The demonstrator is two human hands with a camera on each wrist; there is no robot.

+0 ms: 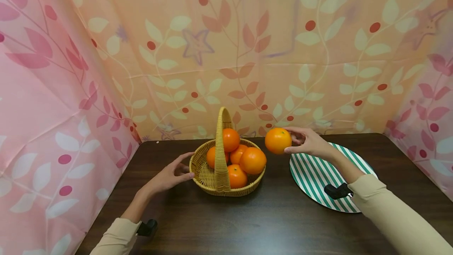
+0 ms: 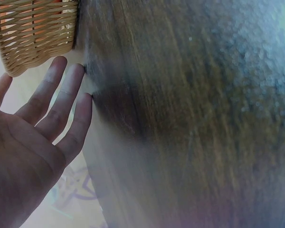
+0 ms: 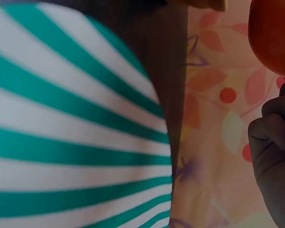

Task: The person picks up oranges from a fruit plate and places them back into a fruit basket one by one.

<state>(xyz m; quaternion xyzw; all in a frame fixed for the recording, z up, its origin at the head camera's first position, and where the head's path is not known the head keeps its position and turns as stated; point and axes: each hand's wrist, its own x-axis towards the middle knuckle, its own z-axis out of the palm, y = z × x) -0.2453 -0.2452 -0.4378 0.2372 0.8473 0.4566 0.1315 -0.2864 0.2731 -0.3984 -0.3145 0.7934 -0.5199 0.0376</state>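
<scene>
My right hand (image 1: 308, 141) pinches an orange (image 1: 278, 141) between thumb and fingers, in the air just right of the basket's rim. That same orange (image 3: 273, 38) shows at the top right of the right wrist view. Several oranges (image 1: 253, 161) lie in a yellow wicker basket (image 1: 222, 168) with an upright arched handle, mostly in its right half. At the basket's left end is my left hand (image 1: 173, 174), fingers spread and fairly straight, thumb and fingertips at the rim. In the left wrist view, three fingers of the left hand (image 2: 33, 123) extend below the wicker wall (image 2: 35, 35).
A round mat (image 1: 318, 182) with green and white stripes lies on the right of the dark wooden table (image 1: 198, 223), partly under the right forearm. Patterned cloth (image 1: 240, 50) hangs behind the table and along both sides. Black camera mounts (image 1: 336, 191) sit at both wrists.
</scene>
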